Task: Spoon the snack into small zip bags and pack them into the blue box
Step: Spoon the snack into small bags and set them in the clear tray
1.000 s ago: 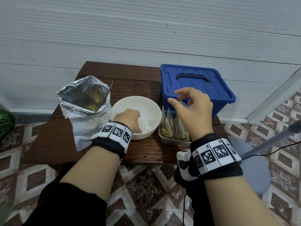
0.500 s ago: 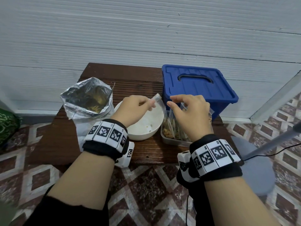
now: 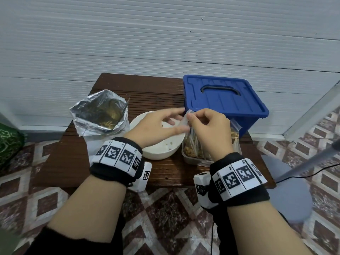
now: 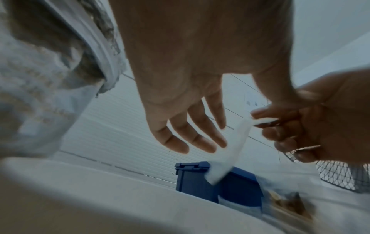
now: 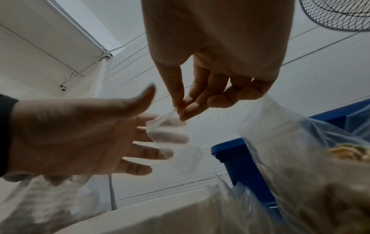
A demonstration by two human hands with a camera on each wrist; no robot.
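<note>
Right hand pinching an empty zip bag above the white bowl, left hand now spread open beside it, a second ago down in the bowl, lidded blue box at the table's far right corner

We find the box blue, lid shut, black handle lying flat on top, standing at the table's 1 o'clock corner. An empty clear zip bag hangs limp in the air at the box's 8 o'clock, above the bowl's right rim. The bowl is white, upright, mid-table, holding only a few crumbs. At its 3 o'clock a clear tray holds filled bags standing on edge, tan snack visible inside. The open foil snack bag stands at the bowl's 10 o'clock, contents dark and unclear.
</note>
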